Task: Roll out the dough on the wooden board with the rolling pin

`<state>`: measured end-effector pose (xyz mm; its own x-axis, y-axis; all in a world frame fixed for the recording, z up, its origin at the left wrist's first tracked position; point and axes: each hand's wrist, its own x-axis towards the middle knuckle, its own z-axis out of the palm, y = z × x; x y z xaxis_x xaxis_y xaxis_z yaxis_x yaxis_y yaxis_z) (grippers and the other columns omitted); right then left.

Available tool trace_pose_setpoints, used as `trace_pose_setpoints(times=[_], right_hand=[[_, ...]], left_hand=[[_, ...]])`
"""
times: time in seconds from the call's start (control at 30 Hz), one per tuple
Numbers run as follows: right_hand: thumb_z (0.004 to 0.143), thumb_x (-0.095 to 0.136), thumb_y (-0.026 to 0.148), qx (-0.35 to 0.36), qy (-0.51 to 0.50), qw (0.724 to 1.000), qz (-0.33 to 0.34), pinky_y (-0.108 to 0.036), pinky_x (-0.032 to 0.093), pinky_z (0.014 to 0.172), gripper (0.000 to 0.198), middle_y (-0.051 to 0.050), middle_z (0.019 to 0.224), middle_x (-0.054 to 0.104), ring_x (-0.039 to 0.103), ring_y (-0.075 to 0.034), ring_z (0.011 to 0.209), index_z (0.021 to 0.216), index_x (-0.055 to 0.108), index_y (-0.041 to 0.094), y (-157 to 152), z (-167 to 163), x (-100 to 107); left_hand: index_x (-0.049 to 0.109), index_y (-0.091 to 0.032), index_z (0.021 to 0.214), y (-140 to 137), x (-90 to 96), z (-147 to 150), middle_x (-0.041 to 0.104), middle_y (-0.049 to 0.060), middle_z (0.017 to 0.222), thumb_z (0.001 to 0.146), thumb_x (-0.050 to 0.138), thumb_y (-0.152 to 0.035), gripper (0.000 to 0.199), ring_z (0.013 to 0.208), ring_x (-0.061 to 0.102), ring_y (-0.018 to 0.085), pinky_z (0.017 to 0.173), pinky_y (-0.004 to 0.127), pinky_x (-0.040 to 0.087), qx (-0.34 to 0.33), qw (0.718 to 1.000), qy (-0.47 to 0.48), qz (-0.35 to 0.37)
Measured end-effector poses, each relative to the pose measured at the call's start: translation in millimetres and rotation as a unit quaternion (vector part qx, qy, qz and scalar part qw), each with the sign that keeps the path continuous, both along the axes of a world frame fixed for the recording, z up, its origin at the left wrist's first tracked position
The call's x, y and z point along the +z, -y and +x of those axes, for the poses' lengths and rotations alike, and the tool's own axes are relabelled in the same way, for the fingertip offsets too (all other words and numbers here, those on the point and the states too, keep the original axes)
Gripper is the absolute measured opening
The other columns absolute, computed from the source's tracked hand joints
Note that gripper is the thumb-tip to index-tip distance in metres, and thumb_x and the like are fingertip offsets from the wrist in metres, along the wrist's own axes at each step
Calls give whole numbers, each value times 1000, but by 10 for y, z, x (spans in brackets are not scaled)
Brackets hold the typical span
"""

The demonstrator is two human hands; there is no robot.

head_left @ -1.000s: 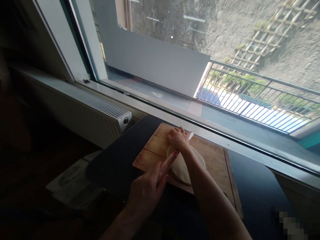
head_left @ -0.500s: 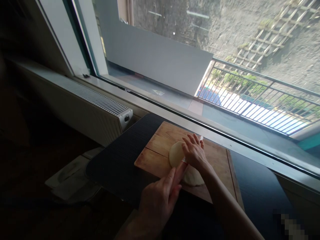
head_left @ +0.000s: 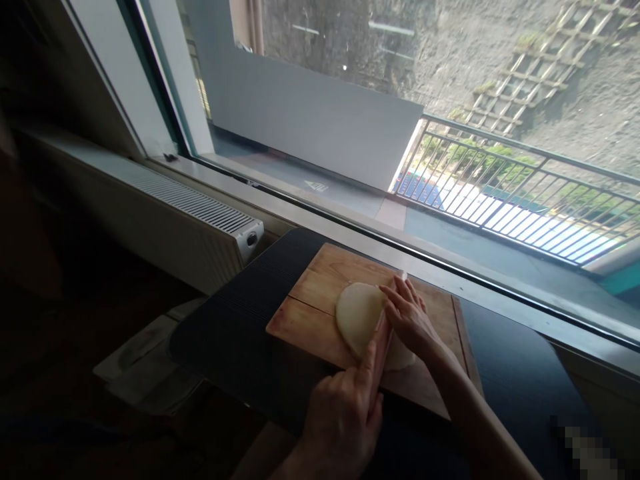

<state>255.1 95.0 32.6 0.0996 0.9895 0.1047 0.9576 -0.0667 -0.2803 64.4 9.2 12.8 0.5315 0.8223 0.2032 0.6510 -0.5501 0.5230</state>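
Dough (head_left: 357, 317) lies flat on the wooden board (head_left: 313, 280), roughly mid-board, w/ the rolling pin (head_left: 383, 341) slanting over its right part, near end toward the viewer, far end by the board's far edge. Pin's further R than 1 s ago, when it crossed the dough's L part; now most of the visible dough is L of it, vs. mostly R then. L hand (head_left: 345, 407) is clamped round the pin's near end, past the board's near edge, & has shifted R w/ it. R hand (head_left: 409, 313) lies over the pin's far part, fingers stretched across; can't tell if they close round it. It's also moved R, off the board's far-L area. Board hasn't visibly moved on the dark table (head_left: 225, 320). White sill (head_left: 310, 224) runs along the table's far side; radiator (head_left: 170, 217) is far L, same as before.
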Motion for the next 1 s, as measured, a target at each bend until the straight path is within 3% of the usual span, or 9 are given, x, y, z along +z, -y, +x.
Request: trace_pose_setpoints(times=[0.13,0.27,0.4,0.53,0.6,0.67,0.77,0.9,1.0], right_hand=[[92,27,37,-13,-3,1000,8,-48,13,109,43,-1,150,19,4,-24,139,131,45,33,60,-24,-44],[91,30,34,5,-9,1000,10,-47,11,110,47,-5,147,27,7,-26,138,136,40,23,-337,-486,-1],[88,33,25,34,-19,997,61,-43,12,111,49,-7,142,36,14,-25,137,136,38,16,-624,-814,47],[90,25,24,20,-143,980,136,-36,20,110,46,-6,140,40,19,-18,136,131,44,15,-430,-638,-63],[90,23,28,-24,-214,962,167,-36,23,109,46,-5,140,39,21,-16,135,129,45,17,-186,-380,-154],[89,25,31,-74,-257,943,197,-39,24,109,46,-6,139,40,24,-17,134,128,47,17,92,-66,-231],[86,31,31,-132,-255,934,211,-40,25,109,46,-8,136,44,29,-20,132,125,49,16,459,405,-306],[84,33,30,-192,-184,947,182,-44,26,108,48,-13,134,45,31,-24,131,124,51,12,680,824,-412],[84,33,27,-173,-112,960,187,-44,26,108,47,-12,131,47,30,-24,131,124,50,11,684,907,-502]], left_hand=[[30,-15,138,-70,-31,-11,67,7,90,84,45,-27,58,74,64,20,68,31,50,11,1000,17,-7],[44,-17,127,-161,2,-222,69,6,90,90,37,-35,42,73,65,18,66,28,50,69,996,41,-39],[48,-24,122,-180,121,-424,67,3,95,92,35,-32,34,79,64,15,72,26,49,80,995,57,-35],[55,-22,115,-360,303,-458,64,4,103,92,33,-28,32,93,61,17,83,28,47,104,993,46,27],[53,-19,119,-542,394,-303,61,6,113,92,31,-25,36,104,56,17,92,30,43,85,993,36,72],[47,-16,127,-724,450,17,51,8,130,90,31,-21,41,121,45,18,103,33,34,16,994,12,105],[45,-13,130,-857,435,698,34,8,144,83,40,-19,47,134,27,23,108,38,27,-99,989,-102,52],[50,0,124,-799,350,1336,35,22,141,76,48,-16,50,135,18,35,108,53,20,-88,985,-141,39],[47,-4,127,-869,347,1250,39,19,140,78,42,-13,49,132,28,32,108,51,22,-81,986,-140,42]])
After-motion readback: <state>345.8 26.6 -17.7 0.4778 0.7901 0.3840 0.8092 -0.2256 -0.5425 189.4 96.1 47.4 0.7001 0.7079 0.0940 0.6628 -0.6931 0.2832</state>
